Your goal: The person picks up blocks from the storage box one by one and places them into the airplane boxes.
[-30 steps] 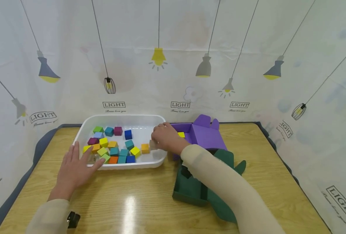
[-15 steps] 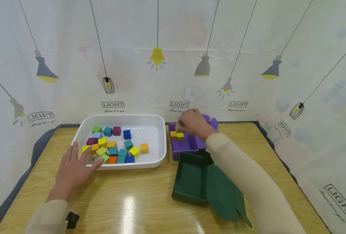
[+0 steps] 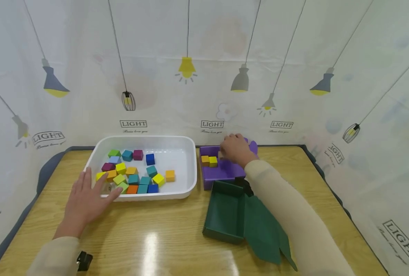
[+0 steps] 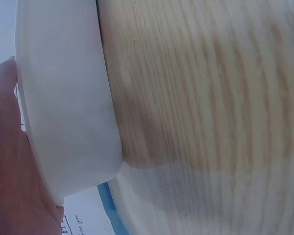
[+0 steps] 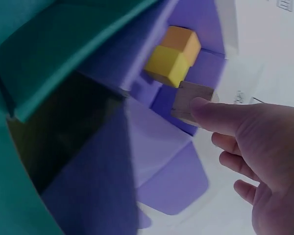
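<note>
My right hand (image 3: pixel 237 148) pinches a plain wooden cube (image 5: pixel 183 100) at the purple box (image 3: pixel 221 175); in the head view the fingers mostly cover the cube. Beside it in the box, an orange cube (image 3: pixel 205 161) and a yellow cube (image 3: pixel 213 161) sit side by side. My left hand (image 3: pixel 85 203) rests with spread, fairly straight fingers on the near left corner of the white tray (image 3: pixel 182 143). Several coloured cubes lie in that tray, among them a lone orange cube (image 3: pixel 170 176) toward the right. Another plain cube (image 3: pixel 106 188) is partly hidden by the left hand.
An opened dark green box (image 3: pixel 223 234) stands in front of the purple box, its lid (image 3: pixel 264 234) folded out to the right under my right forearm. The wooden table (image 3: pixel 128 237) ends at the back against a wall sheet (image 3: pixel 280 30) printed with lamps.
My right hand has carried the wooden cube from the tray's right end to the purple box, then slightly right and down beside the yellow cube. The left hand stays put.
</note>
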`<action>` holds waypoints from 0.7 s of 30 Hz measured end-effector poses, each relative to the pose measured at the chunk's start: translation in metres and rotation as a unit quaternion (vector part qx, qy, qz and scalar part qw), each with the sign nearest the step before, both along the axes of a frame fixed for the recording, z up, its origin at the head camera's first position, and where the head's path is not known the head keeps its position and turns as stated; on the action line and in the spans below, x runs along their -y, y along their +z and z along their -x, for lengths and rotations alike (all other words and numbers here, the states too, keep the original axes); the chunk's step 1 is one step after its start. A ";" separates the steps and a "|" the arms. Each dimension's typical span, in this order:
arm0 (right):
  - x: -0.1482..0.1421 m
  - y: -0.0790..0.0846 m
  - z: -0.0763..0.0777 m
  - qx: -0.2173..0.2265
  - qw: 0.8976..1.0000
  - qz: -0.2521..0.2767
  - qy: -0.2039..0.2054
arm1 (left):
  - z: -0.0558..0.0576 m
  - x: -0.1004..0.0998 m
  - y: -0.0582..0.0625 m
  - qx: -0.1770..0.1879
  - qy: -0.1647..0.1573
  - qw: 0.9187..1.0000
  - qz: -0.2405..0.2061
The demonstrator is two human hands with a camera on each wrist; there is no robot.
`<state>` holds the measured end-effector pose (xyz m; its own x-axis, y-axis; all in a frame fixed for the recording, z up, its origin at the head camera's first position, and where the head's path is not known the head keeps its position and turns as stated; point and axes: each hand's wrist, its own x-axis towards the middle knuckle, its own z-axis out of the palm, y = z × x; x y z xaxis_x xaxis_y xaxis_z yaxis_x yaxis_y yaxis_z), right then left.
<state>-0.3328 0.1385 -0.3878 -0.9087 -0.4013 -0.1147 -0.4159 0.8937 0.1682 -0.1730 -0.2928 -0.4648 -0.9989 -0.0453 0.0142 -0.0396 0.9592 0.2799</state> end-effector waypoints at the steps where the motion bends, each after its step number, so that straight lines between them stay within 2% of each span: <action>1: 0.000 -0.003 0.001 -0.002 1.000 -0.006 0.001 | 0.000 0.000 0.000 0.000 0.000 1.000 0.000; 9: 0.006 -0.025 0.010 -0.005 0.999 -0.046 -0.001 | 0.000 0.002 0.000 0.004 -0.005 1.000 -0.007; 16: 0.012 -0.034 0.011 -0.003 0.999 -0.049 -0.012 | 0.001 0.001 0.002 0.011 0.000 1.000 -0.014; 21: 0.013 -0.041 0.011 -0.013 0.999 -0.038 -0.005 | 0.000 0.001 0.004 0.009 0.002 1.000 -0.011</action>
<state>-0.3443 0.1256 -0.4287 -0.9154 -0.3838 -0.1218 -0.4024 0.8816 0.2468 -0.1730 -0.2935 -0.4607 -0.9988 -0.0489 -0.0039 -0.0479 0.9527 0.3000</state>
